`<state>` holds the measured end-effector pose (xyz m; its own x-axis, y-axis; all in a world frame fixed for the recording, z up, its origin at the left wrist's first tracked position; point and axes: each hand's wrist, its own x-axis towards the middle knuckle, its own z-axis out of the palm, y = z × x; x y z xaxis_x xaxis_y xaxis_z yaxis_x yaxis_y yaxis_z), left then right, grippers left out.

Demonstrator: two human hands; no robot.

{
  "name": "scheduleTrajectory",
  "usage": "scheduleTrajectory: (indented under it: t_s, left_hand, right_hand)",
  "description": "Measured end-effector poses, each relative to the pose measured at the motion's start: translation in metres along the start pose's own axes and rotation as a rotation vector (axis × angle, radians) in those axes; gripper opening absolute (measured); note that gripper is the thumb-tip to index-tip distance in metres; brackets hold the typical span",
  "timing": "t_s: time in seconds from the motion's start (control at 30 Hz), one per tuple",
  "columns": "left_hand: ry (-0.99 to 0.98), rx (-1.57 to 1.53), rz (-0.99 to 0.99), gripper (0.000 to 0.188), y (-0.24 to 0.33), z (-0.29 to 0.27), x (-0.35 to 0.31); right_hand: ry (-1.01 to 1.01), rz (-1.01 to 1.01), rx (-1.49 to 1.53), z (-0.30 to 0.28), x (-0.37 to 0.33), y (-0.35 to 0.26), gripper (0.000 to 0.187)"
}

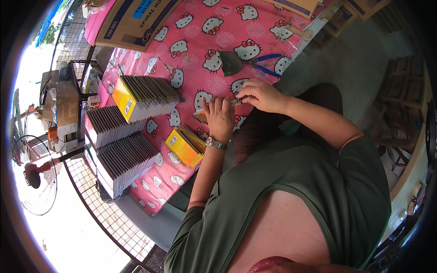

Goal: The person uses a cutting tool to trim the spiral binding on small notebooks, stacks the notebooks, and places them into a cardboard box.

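Note:
My left hand (219,116), with a watch on its wrist, lies over a small spiral notebook (200,117) at the table's near edge. Its fingers press the notebook, mostly covering it; brown board and a bit of yellow show around them. At the notebook's right end, my right hand (264,96) has thumb and fingertips pinched together on the dark coil (237,101). Left of my left wrist lie a few yellow-covered spiral notebooks (184,146). Beyond my hands, blue-handled pliers (268,65) rest next to a dark grey scoop-like piece (231,63).
Tall stacks of spiral notebooks, one yellow-covered (148,98) and one white-edged (127,159), stand left on the pink cartoon-patterned tablecloth (195,38). A cardboard carton (136,25) sits at the far left. Outside the wire mesh is a fan (33,176). More cartons (341,20) stand far right.

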<state>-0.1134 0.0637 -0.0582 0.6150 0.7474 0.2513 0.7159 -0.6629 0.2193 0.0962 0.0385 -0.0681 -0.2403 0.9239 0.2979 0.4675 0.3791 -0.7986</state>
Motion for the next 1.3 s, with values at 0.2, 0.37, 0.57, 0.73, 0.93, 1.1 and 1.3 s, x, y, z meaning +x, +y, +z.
scheduleTrajectory:
  t_s: [0.2,0.37,0.57,0.73,0.93,1.1,1.3]
  left_hand:
    - [0.006,0.0,-0.021,0.024,-0.001,0.001,-0.004]
    - [0.023,0.002,-0.018,0.026,-0.001,0.004,-0.009]
    - [-0.025,0.002,-0.021,0.031,0.008,-0.003,-0.006]
    - [-0.02,0.004,-0.022,0.029,0.005,-0.003,-0.008]
    - [0.0,0.097,-0.059,0.03,0.01,-0.003,-0.011]
    - [0.055,0.005,-0.142,0.034,-0.009,0.001,-0.022]
    - [0.033,-0.113,-0.075,0.032,-0.005,0.005,-0.017]
  right_hand:
    - [0.008,0.085,0.225,0.007,-0.004,0.0,0.019]
    - [-0.159,0.295,0.323,-0.005,0.001,-0.015,0.029]
    - [-0.136,0.18,0.161,-0.005,0.004,-0.011,0.028]
    - [-0.23,0.297,0.025,-0.017,0.016,-0.039,0.025]
    - [-0.089,-0.112,-0.482,-0.018,0.081,0.043,0.033]
    - [-0.673,0.074,0.281,-0.04,0.095,0.015,0.036]
    - [-0.664,0.276,0.622,-0.046,0.053,0.016,0.038]
